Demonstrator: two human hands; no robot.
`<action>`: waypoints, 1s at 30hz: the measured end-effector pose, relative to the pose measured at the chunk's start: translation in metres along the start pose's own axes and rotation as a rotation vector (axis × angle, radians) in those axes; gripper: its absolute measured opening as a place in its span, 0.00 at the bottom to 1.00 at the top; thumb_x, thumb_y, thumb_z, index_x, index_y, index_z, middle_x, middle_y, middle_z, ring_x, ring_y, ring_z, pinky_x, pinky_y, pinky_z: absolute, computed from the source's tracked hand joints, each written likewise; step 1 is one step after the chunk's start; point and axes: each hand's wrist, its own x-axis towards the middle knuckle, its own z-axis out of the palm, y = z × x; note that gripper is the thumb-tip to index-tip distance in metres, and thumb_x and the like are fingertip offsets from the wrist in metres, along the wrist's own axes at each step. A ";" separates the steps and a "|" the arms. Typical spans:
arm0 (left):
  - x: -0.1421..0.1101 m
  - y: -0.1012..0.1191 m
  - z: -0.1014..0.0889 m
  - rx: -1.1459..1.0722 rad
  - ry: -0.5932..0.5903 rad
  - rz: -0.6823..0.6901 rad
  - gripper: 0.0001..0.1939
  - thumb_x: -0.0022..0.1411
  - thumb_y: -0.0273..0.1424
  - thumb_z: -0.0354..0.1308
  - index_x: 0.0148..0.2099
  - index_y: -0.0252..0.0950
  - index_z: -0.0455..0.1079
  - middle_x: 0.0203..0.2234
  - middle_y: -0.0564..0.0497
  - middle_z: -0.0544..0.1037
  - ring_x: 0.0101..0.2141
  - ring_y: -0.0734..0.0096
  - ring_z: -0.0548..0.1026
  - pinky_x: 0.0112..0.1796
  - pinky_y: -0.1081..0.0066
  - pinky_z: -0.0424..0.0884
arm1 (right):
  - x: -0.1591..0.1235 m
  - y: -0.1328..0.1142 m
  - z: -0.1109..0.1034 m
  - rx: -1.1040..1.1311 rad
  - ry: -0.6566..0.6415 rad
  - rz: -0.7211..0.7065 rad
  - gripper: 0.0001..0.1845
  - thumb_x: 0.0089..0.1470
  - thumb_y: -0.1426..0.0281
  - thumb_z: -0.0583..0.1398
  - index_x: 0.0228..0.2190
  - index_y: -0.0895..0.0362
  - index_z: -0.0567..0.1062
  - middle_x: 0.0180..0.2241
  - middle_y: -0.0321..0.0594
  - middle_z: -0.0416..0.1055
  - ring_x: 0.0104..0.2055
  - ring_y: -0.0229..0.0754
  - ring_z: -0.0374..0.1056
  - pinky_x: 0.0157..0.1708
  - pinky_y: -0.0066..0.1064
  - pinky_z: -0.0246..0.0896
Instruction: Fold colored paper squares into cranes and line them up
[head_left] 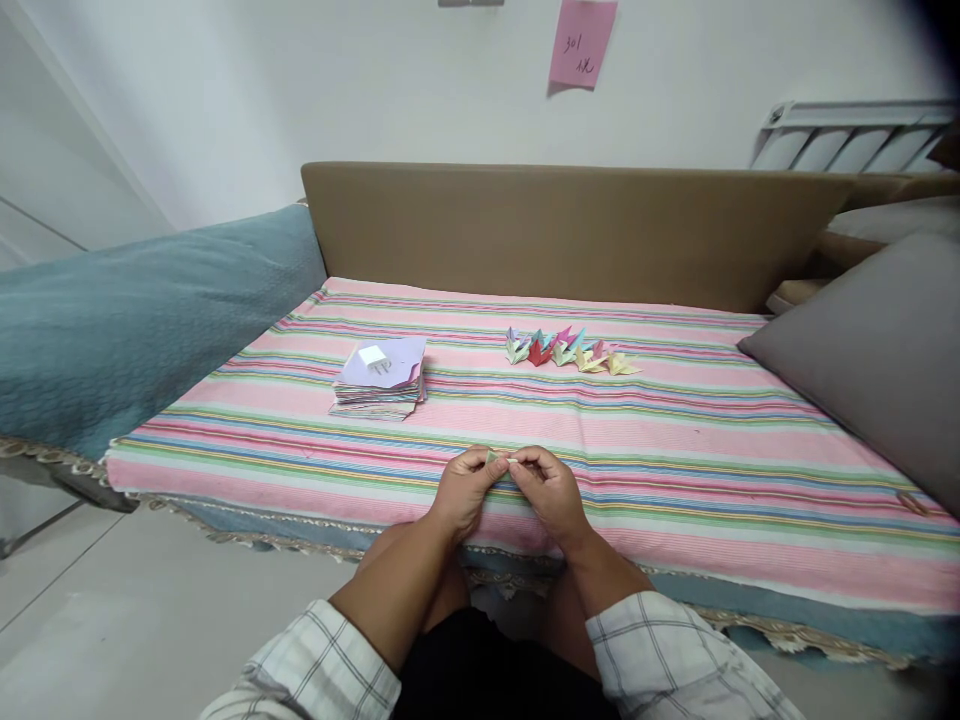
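Observation:
Between my two hands is a small piece of folded pale green paper [492, 457], mostly hidden by the fingers. My left hand [466, 490] pinches its left side between thumb and forefinger. On the other side my right hand [551, 490] is closed with thumb and forefinger on the paper. Both hands are close together above the front part of the striped cloth [637, 420]. Beyond them, several folded paper cranes [562, 352] in red, yellow, green, blue and pink stand grouped in rows.
Left of centre lies a stack of coloured paper sheets [379, 400] with a white plug adapter [373, 358] on top. A grey cushion [877, 360] rests at the right. A brown backrest [562, 235] runs along the back, and a blue-covered armrest [165, 310] rises at the left.

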 end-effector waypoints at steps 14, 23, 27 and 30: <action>0.000 0.003 -0.001 0.180 0.060 0.084 0.10 0.40 0.34 0.70 0.27 0.37 0.78 0.28 0.50 0.72 0.35 0.70 0.70 0.42 0.70 0.65 | 0.000 -0.001 -0.003 -0.056 -0.009 -0.085 0.08 0.49 0.63 0.61 0.29 0.54 0.76 0.29 0.38 0.73 0.32 0.40 0.67 0.34 0.32 0.63; -0.001 0.003 -0.002 0.239 0.025 0.107 0.08 0.43 0.35 0.69 0.29 0.38 0.79 0.28 0.51 0.72 0.35 0.69 0.70 0.41 0.70 0.66 | 0.004 0.003 -0.005 0.163 -0.085 0.119 0.12 0.43 0.60 0.65 0.28 0.55 0.76 0.31 0.39 0.76 0.36 0.42 0.70 0.40 0.36 0.65; -0.001 0.004 -0.002 0.251 0.027 0.087 0.10 0.42 0.35 0.69 0.29 0.38 0.79 0.28 0.50 0.73 0.36 0.68 0.70 0.42 0.69 0.65 | 0.005 0.002 -0.007 0.140 -0.096 0.127 0.13 0.44 0.58 0.64 0.29 0.55 0.77 0.31 0.40 0.76 0.37 0.44 0.70 0.41 0.38 0.65; -0.001 0.005 -0.002 0.291 0.007 0.084 0.08 0.43 0.35 0.69 0.28 0.38 0.79 0.26 0.51 0.73 0.35 0.68 0.69 0.41 0.70 0.64 | 0.006 0.001 -0.006 0.112 -0.086 0.105 0.12 0.45 0.59 0.63 0.27 0.55 0.75 0.29 0.39 0.75 0.35 0.43 0.69 0.40 0.36 0.64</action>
